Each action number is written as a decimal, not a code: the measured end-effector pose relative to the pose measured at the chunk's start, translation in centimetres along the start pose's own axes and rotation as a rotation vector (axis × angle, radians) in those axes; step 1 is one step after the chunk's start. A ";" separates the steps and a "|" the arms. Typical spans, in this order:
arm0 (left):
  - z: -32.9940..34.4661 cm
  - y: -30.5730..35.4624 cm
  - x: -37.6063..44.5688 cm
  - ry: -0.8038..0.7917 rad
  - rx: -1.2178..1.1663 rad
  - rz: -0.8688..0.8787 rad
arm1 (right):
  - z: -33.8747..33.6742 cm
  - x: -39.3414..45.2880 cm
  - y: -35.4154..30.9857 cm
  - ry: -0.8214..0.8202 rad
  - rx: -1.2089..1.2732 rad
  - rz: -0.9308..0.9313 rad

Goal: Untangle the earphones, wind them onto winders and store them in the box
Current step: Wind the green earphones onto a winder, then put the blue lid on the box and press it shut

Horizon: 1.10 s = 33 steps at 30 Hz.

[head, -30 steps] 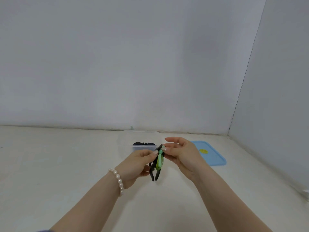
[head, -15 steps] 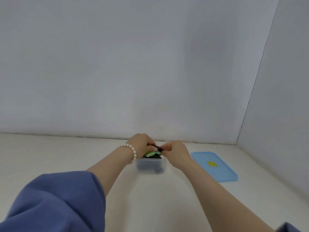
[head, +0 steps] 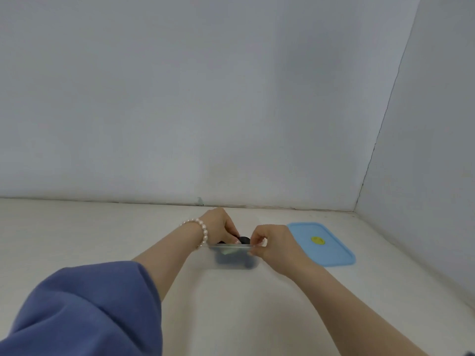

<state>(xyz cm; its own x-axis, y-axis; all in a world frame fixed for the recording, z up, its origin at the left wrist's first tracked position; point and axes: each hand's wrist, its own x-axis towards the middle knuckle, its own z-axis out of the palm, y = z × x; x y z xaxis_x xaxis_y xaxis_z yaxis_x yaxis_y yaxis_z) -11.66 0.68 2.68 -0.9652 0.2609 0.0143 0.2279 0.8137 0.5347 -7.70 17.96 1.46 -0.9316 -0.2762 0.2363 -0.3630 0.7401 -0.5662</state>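
Observation:
A clear plastic box (head: 232, 262) stands on the white table, a little beyond the middle. Inside it, a black winder (head: 244, 239) wound with green earphones (head: 229, 251) lies low; the green shows blurred through the front wall. My left hand (head: 220, 226), with a pearl bracelet at the wrist, reaches down into the box from the left and its fingers are closed on the winder. My right hand (head: 273, 243) is at the box's right rim, fingers curled and pinching at the winder's black end. Another black winder seen in the box earlier is hidden by my hands.
The box's blue lid (head: 321, 244), with a yellow sticker, lies flat just right of my right hand. Grey walls close off the table at the back and on the right. My blue sleeve (head: 84, 309) fills the lower left.
Both hands carried the green-wound winder forward from in front of me, over the box, and lowered it inside. My view has tilted up.

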 end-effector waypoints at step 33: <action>1.7 -1.4 -8.1 0.285 -0.520 0.078 | -2.8 -2.0 10.5 0.143 -0.226 0.448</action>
<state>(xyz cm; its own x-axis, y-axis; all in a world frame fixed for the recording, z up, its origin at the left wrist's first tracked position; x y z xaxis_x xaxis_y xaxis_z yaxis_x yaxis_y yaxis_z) -3.97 -1.71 0.35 -0.9609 0.1012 0.2578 0.2763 0.4177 0.8656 -9.59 27.99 -2.72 -0.9770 0.1734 0.1246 0.0989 0.8847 -0.4555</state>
